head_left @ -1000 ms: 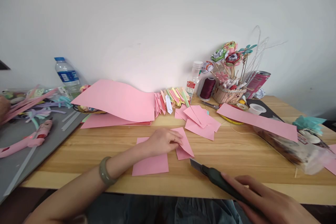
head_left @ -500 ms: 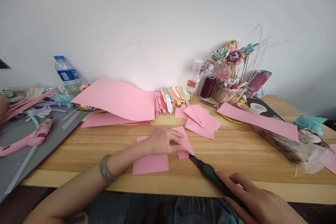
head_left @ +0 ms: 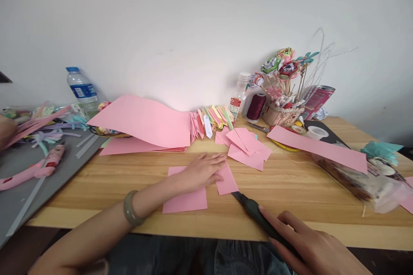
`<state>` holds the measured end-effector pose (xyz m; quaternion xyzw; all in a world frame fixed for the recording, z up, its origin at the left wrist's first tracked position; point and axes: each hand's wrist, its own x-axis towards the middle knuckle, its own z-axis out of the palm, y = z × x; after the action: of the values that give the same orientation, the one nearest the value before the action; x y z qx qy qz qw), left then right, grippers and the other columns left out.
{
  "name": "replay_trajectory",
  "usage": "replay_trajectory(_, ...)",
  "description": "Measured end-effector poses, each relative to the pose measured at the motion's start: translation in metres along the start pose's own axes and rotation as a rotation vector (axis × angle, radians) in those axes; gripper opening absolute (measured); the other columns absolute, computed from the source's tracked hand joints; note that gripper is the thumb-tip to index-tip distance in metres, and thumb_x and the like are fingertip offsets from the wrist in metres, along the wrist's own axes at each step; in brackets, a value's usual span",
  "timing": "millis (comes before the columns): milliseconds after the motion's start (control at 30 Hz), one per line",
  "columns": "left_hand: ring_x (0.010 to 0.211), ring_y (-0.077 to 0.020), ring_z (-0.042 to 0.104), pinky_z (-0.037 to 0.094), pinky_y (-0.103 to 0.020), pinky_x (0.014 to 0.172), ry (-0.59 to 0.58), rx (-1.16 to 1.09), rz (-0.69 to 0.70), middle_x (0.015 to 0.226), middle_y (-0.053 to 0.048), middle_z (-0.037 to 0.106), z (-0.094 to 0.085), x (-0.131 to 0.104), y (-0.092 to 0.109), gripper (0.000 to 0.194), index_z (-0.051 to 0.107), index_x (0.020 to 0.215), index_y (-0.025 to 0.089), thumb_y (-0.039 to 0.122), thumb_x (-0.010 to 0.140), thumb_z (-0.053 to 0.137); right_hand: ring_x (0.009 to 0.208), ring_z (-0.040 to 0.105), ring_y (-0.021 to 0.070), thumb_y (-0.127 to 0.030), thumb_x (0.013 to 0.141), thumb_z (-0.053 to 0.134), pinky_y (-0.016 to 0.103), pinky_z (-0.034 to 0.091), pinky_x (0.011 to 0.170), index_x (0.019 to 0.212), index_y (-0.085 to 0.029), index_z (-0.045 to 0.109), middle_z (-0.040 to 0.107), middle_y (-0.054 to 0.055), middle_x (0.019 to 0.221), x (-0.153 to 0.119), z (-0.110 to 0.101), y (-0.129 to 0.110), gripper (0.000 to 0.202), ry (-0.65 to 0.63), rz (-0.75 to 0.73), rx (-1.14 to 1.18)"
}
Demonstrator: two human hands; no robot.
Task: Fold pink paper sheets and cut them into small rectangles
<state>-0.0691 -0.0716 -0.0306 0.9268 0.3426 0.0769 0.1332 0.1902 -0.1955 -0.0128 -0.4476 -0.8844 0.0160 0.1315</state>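
Note:
My left hand (head_left: 204, 172) lies flat with its fingers stretched out, pressing on a small pink piece of paper (head_left: 227, 181) that looks folded. Part of that piece is hidden under my fingers. Below my left wrist rests a larger pink paper rectangle (head_left: 187, 200), partly covered by the hand. My right hand (head_left: 305, 238) is closed around the dark handle of a knife (head_left: 258, 215). The knife's tip reaches the lower right corner of the small piece. Beyond the hands, several cut pink papers (head_left: 248, 148) lie in a loose pile.
At the back left is a stack of large pink sheets (head_left: 145, 122), beside a row of folded paper strips (head_left: 213, 121). A pink strip (head_left: 318, 148), scissors (head_left: 258, 126) and a flower basket (head_left: 282, 116) stand right. A pink glue gun (head_left: 35, 172) lies left; another person's hand (head_left: 6, 131) shows at the edge.
My left hand has gone from pinching the small paper near the knife tip to lying flat on it, a little further back. The paper now lies flatter. The knife has barely moved.

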Motion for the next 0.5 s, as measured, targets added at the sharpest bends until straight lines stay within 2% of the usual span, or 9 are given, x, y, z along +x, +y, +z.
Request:
replay_trajectory(300, 0.135, -0.0184, 0.021, 0.018, -0.044, 0.107, -0.038, 0.021, -0.019, 0.144, -0.007, 0.026, -0.006, -0.001, 0.004, 0.048, 0.033, 0.135, 0.019, 0.038, 0.092, 0.040, 0.044, 0.061, 0.0117, -0.024, 0.090, 0.035, 0.021, 0.048, 0.039, 0.128, -0.022, 0.042, 0.060, -0.001, 0.074, -0.006, 0.005, 0.000, 0.039, -0.004, -0.014, -0.111)
replay_trajectory(500, 0.135, -0.0188, 0.020, 0.016, -0.047, 0.107, -0.092, 0.043, -0.057, 0.145, -0.006, 0.025, -0.013, -0.001, 0.009, 0.048, 0.032, 0.136, 0.020, 0.039, 0.092, 0.039, 0.039, 0.058, 0.0103, -0.025, 0.092, 0.030, 0.020, 0.047, 0.035, 0.126, -0.018, 0.042, 0.057, -0.002, 0.070, -0.007, 0.005, -0.002, 0.037, 0.038, -0.052, -0.201)
